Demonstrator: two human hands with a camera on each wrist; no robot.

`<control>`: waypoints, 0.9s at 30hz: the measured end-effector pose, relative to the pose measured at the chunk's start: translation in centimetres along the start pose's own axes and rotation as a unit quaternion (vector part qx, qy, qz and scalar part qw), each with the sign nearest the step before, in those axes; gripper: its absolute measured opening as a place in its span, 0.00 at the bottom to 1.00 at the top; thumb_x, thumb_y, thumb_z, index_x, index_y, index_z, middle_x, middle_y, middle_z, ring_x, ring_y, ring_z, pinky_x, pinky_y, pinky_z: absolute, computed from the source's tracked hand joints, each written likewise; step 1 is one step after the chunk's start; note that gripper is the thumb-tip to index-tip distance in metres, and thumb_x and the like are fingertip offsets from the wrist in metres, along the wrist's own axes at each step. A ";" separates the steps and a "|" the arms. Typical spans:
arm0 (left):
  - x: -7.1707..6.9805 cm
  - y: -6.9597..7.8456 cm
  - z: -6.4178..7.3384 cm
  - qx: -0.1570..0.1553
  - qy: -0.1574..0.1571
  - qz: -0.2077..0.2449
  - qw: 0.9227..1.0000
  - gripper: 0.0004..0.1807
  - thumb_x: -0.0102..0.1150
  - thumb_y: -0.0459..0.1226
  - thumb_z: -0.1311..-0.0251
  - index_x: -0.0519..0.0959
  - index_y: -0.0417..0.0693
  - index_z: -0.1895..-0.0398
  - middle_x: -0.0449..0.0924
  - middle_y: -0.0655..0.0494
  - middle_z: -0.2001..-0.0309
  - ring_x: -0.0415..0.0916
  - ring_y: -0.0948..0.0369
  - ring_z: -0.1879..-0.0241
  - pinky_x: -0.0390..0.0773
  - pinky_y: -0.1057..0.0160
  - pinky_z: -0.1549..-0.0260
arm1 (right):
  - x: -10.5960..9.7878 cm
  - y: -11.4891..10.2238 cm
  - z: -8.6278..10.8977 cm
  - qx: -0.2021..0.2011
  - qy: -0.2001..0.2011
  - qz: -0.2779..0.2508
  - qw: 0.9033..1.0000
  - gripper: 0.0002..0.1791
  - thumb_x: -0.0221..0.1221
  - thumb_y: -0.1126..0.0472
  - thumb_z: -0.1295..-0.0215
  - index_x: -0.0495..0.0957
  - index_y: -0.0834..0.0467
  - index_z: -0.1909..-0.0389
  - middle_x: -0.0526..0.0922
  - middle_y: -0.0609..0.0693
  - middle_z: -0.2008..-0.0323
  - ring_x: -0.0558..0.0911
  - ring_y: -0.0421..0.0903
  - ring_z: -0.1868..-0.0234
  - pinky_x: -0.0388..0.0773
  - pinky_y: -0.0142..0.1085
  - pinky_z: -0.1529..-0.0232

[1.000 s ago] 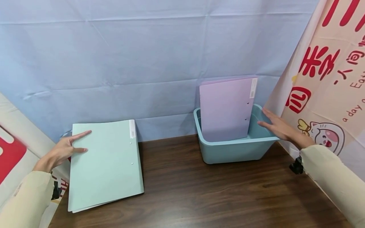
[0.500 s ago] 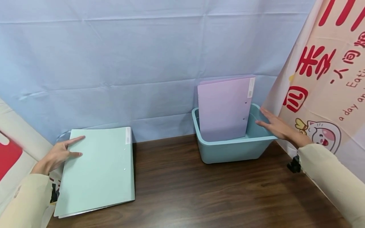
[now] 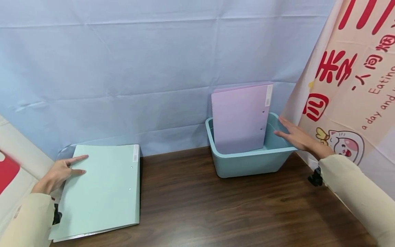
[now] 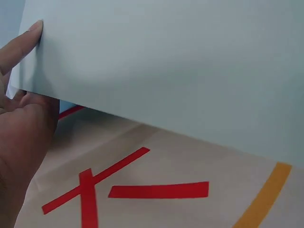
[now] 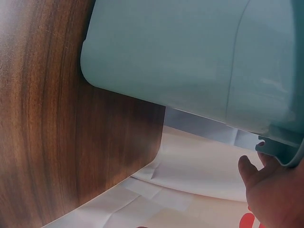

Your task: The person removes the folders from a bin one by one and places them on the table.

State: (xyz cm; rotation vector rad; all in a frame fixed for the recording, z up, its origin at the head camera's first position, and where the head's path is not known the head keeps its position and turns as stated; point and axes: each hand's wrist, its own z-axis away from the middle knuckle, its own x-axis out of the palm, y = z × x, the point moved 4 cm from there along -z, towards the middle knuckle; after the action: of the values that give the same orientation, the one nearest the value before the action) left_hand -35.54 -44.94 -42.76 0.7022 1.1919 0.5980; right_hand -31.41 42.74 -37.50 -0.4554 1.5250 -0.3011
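Observation:
In the head view, a mint-green folder (image 3: 102, 195) with a white label lies at the left of the table. My left hand (image 3: 58, 174) grips its left edge, thumb and index finger on the front cover. The left wrist view has the lower fingers behind the folder (image 4: 156, 61). At the right stands a blue-green plastic bin (image 3: 253, 166). My right hand (image 3: 297, 137) holds the bin's right rim; in the right wrist view, fingers of that hand (image 5: 275, 190) reach under the rim. A purple folder (image 3: 239, 116) stands upright inside the bin, leaning slightly back.
Dark wood table (image 3: 191, 206) lies between the green folder and the bin. A pale blue cloth (image 3: 148, 68) hangs behind. Printed cloths flank both sides, the right one (image 3: 345, 103) with red characters and a cartoon cat.
The left hand has drawn the green folder down and to the left, nearer me. The right hand keeps its hold on the bin. The whole view has shifted slightly.

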 end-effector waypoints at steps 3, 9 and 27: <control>-0.1 -0.3 0.1 -0.009 0.009 -0.009 1.000 0.49 0.72 0.50 0.48 0.56 0.58 0.24 0.22 0.36 0.25 0.26 0.30 0.29 0.52 0.26 0.41 | 0.0 0.0 0.0 -0.004 0.000 -0.001 1.000 0.48 0.46 0.35 0.30 0.31 0.50 0.22 0.33 0.60 0.22 0.37 0.67 0.25 0.39 0.75 0.37; -0.6 -0.5 0.0 -0.009 0.023 -0.081 0.996 0.51 0.68 0.56 0.47 0.52 0.60 0.23 0.28 0.32 0.25 0.44 0.25 0.33 0.70 0.34 0.49 | 0.0 0.1 0.0 -0.008 0.001 -0.001 1.000 0.48 0.46 0.36 0.29 0.32 0.51 0.22 0.34 0.60 0.22 0.37 0.66 0.24 0.39 0.74 0.36; 0.0 -1.3 -0.4 -0.010 -0.022 -0.134 0.991 0.60 0.67 0.55 0.45 0.34 0.56 0.22 0.19 0.30 0.27 0.39 0.21 0.35 0.61 0.24 0.53 | -0.1 0.1 0.0 -0.009 0.006 0.003 1.000 0.48 0.46 0.35 0.29 0.32 0.50 0.22 0.34 0.60 0.22 0.38 0.66 0.24 0.39 0.73 0.36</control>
State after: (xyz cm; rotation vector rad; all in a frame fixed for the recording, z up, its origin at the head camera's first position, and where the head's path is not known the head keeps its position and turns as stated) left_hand -35.84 -45.69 -43.88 0.5230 1.2132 0.3674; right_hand -31.44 42.83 -37.49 -0.4639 1.5413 -0.2855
